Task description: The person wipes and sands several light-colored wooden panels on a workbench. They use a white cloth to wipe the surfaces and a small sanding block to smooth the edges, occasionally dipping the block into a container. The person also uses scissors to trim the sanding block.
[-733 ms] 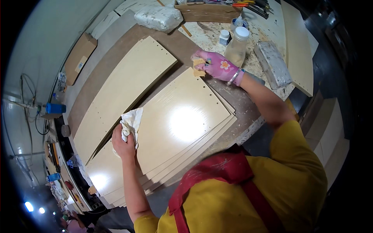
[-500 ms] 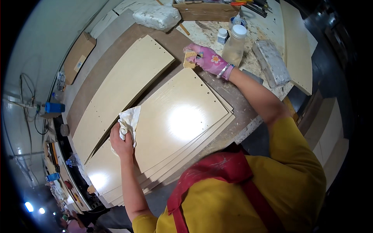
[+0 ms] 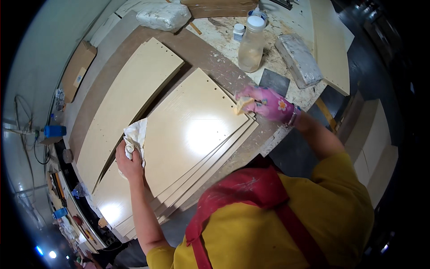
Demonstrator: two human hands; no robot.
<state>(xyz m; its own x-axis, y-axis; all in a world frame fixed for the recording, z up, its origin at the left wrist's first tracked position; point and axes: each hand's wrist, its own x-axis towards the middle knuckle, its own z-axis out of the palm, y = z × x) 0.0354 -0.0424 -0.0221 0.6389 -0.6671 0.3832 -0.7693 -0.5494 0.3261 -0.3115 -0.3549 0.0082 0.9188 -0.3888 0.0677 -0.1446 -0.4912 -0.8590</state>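
- Right hand [image 3: 265,104], pink-gloved, is now sitting at the right corner of the top panel [image 3: 179,130], no longer at the upper corner.
- Its fingers are curling closed around a yellowish pad [image 3: 243,106]; motion blur is hiding the exact grip and any pad-to-panel contact.
- Left hand [image 3: 129,162], bare, is staying at the panel's left edge, fingers bunching a white cloth [image 3: 135,133]; fingertips are partly hiding.
- Grey square plate [image 3: 274,82] is now showing whole.
- Cardboard box [image 3: 219,8] is running off the top edge.

The pink-floral-gloved right hand [image 3: 265,105] is blurred; crumpled white cloth [image 3: 137,131] partly hides the left hand [image 3: 130,165]; the top edge crops a long brown cardboard box [image 3: 217,9].
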